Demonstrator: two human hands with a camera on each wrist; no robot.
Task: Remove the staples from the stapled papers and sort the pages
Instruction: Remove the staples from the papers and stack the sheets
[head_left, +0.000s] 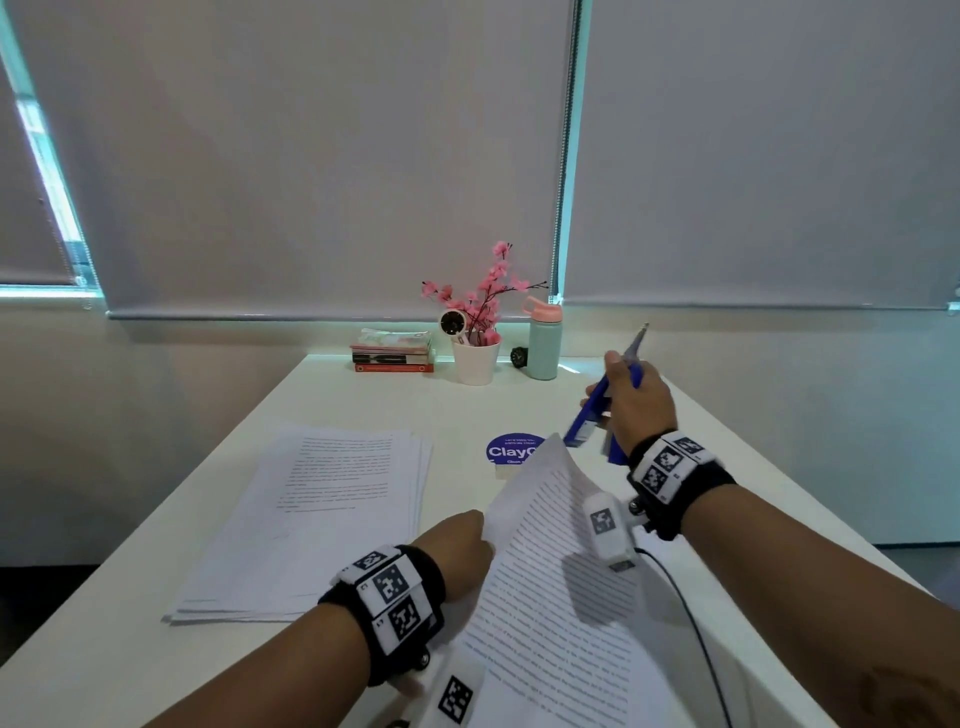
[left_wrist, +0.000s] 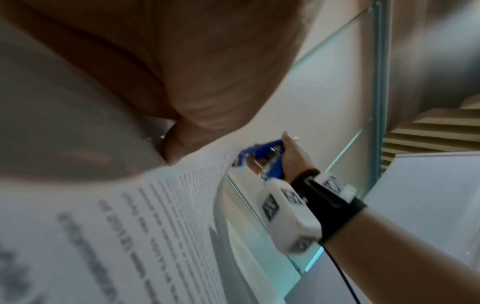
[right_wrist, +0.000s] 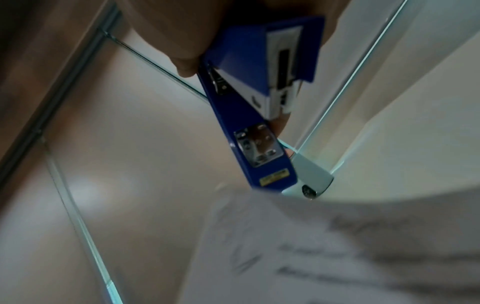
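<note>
Left hand (head_left: 457, 551) low over near middle of surface (head_left: 156, 597), knuckles up, wrist band facing the head camera; grip closed in a pinch on left edge of printed pages (head_left: 550, 587), which rise tilted off the surface, top corner pointing toward far edge. Right hand (head_left: 636, 402) raised above right side of surface, forearm reaching in from near right corner, back of hand toward head camera; grip closed around blue stapler (right_wrist: 249, 115), held clear of the pages, base and head spread apart in right wrist view. Second stack of papers (head_left: 322, 514) lying flat at left of centre, well apart from both hands. Blue round sticker (head_left: 511, 449) just beyond the lifted corner. Books (head_left: 392, 353), flower pot (head_left: 475, 361) and bottle (head_left: 543, 345) along far edge.
</note>
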